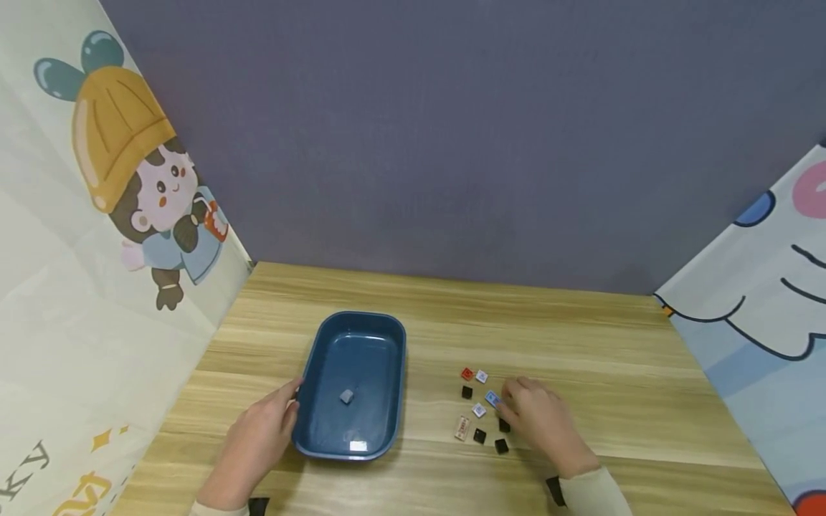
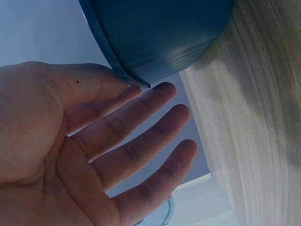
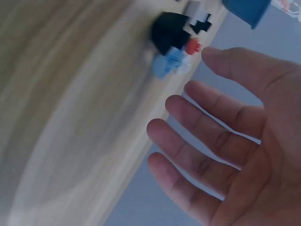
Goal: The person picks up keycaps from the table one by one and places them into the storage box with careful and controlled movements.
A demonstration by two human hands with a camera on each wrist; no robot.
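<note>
My left hand pinches the left rim of a deep blue plastic basin between thumb and index finger. The other fingers stay apart from it, loosely bent in the left wrist view. Inside the basin lies one small grey cube. Just over the right side of a group of small blocks hovers my right hand, its fingers relaxed with nothing between them in the right wrist view. Nearest to it are a blue block and a black block. A red block and a white block lie at the back.
Other blocks on the wooden table include a second white block, a beige oblong piece and several black ones. A grey panel stands behind, with printed cloths at the sides.
</note>
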